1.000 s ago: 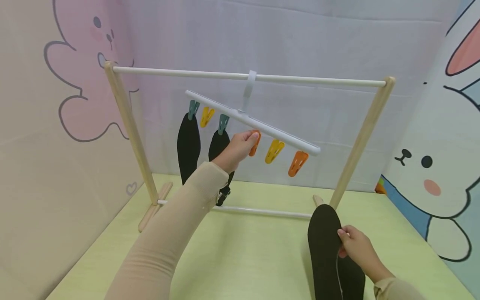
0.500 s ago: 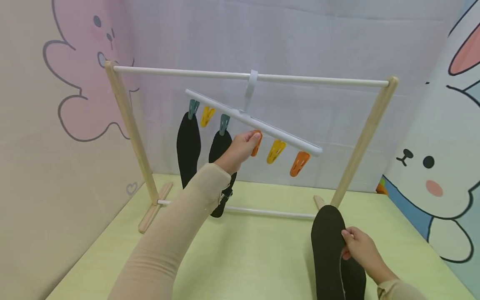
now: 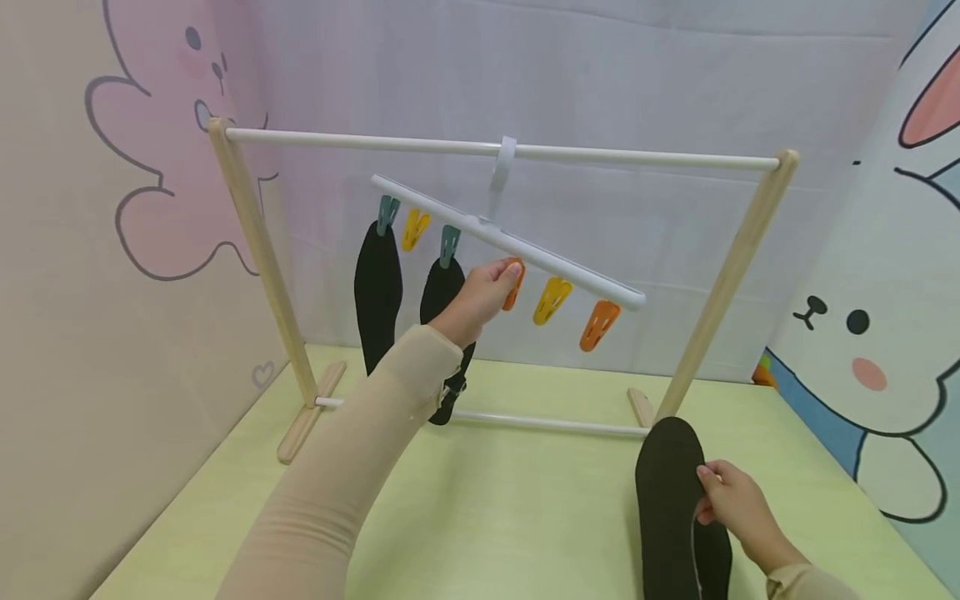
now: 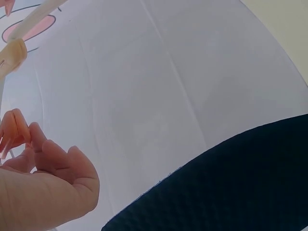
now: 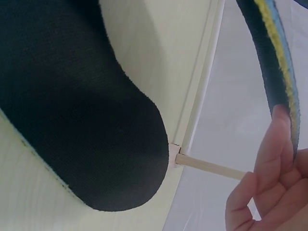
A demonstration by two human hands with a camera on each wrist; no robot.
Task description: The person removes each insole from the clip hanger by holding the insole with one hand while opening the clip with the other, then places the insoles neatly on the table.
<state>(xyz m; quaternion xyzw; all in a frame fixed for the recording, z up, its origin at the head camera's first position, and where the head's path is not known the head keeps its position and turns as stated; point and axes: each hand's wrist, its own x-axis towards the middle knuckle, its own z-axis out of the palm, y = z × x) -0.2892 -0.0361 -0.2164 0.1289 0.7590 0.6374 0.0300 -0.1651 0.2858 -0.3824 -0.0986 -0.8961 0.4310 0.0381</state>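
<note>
My left hand [image 3: 482, 298] pinches an orange clip [image 3: 513, 285] under the white clip hanger [image 3: 480, 227]. In the left wrist view the fingertips meet at that orange clip [image 4: 15, 126]. Two black insoles hang from green clips: the left insole [image 3: 377, 287] and another insole [image 3: 441, 287], partly behind my left hand and sleeve. At lower right, my right hand [image 3: 738, 504] pinches the edge of a black insole [image 3: 667, 500]. A second dark insole [image 3: 712, 558] shows behind it; how it is held I cannot tell. The right wrist view shows a pinched insole [image 5: 279, 62] edge-on.
The hanger tilts down to the right from a white rail [image 3: 637, 156] on a wooden stand [image 3: 727, 283]. A yellow clip [image 3: 552, 302] and another orange clip [image 3: 600, 325] hang right of my left hand. A low white bar [image 3: 555, 424] crosses above the pale tabletop [image 3: 510, 500].
My right hand has moved slightly right and down with the insole. My left hand stays at the orange clip. The insole behind my left arm has swung a little.
</note>
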